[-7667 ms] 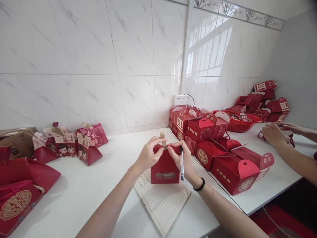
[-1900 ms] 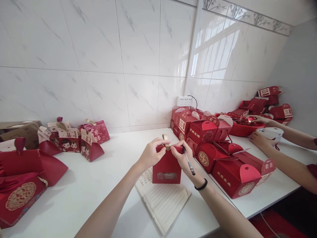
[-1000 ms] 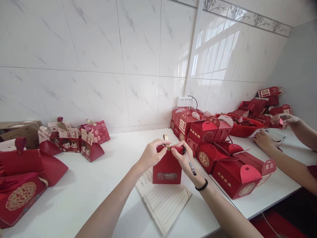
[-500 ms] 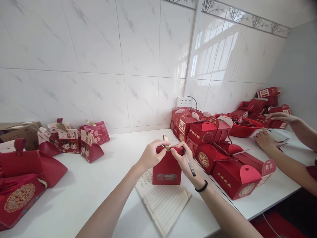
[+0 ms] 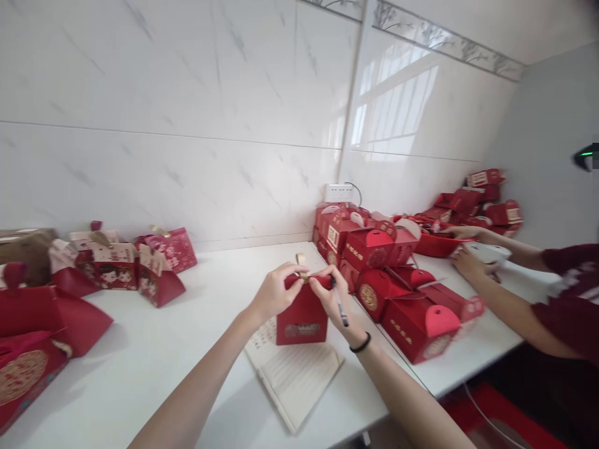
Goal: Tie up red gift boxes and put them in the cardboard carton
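A small red gift box (image 5: 302,315) stands upright in front of me, with a gold ribbon loop (image 5: 301,257) at its top. My left hand (image 5: 276,288) pinches the top edge on the left side of the ribbon. On the right side of the ribbon, my right hand (image 5: 331,292) pinches the same edge. A black-and-clear pen (image 5: 342,305) is tucked in that right hand, its tip pointing down. Beneath the box lies an open lined notebook (image 5: 294,386), with handwriting on its upper left part.
Red gift boxes (image 5: 405,327) are stacked on the right, beside a red basin (image 5: 433,245). A co-worker's hands (image 5: 470,262) hold a white box piece there. More gift boxes (image 5: 161,274) stand at the left. A wall socket (image 5: 338,192) sits behind.
My view has turned slightly right. My hands keep their pinch on the box. The co-worker's upper hand has moved over to the red basin.
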`<state>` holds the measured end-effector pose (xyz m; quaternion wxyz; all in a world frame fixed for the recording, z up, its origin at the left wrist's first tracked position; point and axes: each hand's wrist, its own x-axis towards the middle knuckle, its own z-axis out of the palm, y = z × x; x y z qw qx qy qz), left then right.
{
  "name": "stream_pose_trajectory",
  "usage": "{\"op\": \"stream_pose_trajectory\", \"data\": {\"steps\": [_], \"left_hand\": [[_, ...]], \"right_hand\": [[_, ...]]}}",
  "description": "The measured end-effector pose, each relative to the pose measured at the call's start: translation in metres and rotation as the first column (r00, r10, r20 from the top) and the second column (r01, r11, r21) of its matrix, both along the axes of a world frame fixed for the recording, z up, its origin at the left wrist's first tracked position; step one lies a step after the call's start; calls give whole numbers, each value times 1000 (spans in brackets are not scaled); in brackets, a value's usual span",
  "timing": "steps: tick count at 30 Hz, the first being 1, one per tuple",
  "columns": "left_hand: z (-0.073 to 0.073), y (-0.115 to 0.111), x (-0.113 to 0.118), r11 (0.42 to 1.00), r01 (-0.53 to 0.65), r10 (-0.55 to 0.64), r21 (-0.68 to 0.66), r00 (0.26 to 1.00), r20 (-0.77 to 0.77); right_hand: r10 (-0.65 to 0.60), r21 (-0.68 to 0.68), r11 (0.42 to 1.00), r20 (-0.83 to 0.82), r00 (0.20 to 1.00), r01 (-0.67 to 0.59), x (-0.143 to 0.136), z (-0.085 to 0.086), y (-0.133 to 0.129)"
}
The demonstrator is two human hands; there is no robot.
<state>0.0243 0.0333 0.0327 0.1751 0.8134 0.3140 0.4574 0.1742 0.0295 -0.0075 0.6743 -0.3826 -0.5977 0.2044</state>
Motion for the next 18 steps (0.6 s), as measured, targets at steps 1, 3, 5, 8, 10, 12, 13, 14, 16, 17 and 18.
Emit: {"op": "stream_pose_trajectory", "data": {"steps": [1, 3, 5, 8, 10, 12, 13, 14, 16, 17, 18], "left_hand": [[2, -3, 1, 999, -15, 15, 37, 1000, 4], [7, -13, 1, 995, -53, 53, 88, 999, 9], [14, -31, -1, 990, -78, 78, 118, 997, 3], [24, -65, -8, 981, -110, 115, 161, 993, -20], [29, -89, -13, 974, -140, 148, 178, 989, -31], [30, -110, -18, 969, -172, 181, 179, 983, -36], [30, -119, -21, 966, -188, 198, 177, 979, -38], [29, -128, -24, 963, -205, 215, 174, 976, -40], [27, -142, -31, 959, -233, 242, 160, 969, -44], [26, -149, -36, 959, -243, 252, 146, 967, -47], [25, -155, -41, 959, -252, 261, 132, 964, -48]], "right_hand": [[0, -3, 1000, -1, 1000, 0, 0, 3, -2], [26, -2, 1000, -13, 1000, -26, -1, 12, -11], [83, 7, 997, -49, 995, -82, -4, 22, -26], [183, 17, 983, -118, 976, -182, -12, 34, -55], [236, 10, 971, -139, 962, -237, -18, 37, -74], [274, -2, 961, -144, 951, -277, -24, 37, -90], [290, -6, 956, -146, 946, -294, -27, 36, -96], [306, -6, 951, -149, 940, -310, -30, 34, -101], [337, -7, 940, -151, 929, -342, -38, 30, -109], [352, -3, 934, -148, 924, -356, -43, 28, -113], [365, 1, 930, -144, 920, -369, -48, 26, -116]]}}
